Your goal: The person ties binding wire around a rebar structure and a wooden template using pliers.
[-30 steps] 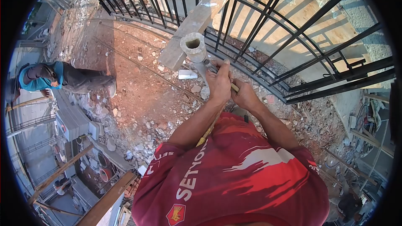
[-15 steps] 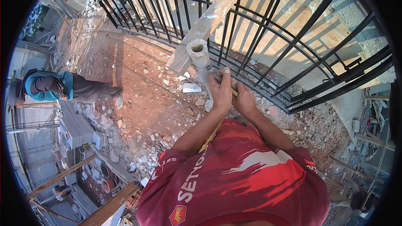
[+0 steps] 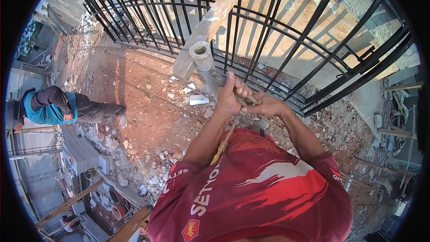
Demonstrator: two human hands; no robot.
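The person's left hand [image 3: 229,97] was wrapped around the lower part of a grey pipe [image 3: 204,60] that stood upright in front of the chest, fingers curled and pressed together on it, the thumb pointing up along its side. The pipe's open, thick-walled top sat just beside the end of a pale wooden plank [image 3: 210,22] that leaned up and away through the black metal railing [image 3: 277,31]. The right hand [image 3: 265,106] lay close against the left, its fingers bunched and pinching the top of a thin yellowish stick [image 3: 225,140], which ran down from the two hands along the left forearm toward the red shirt [image 3: 255,192]. Whether the stick touched the pipe could not be told, since the hands covered that spot. Below the hands the ground [image 3: 148,103] was reddish earth strewn with broken stone and rubble. A small pale block [image 3: 198,100] lay on it near the pipe's foot. Well apart on the left, another person in a teal top [image 3: 49,110] was bent over beside stacked grey blocks [image 3: 80,152].
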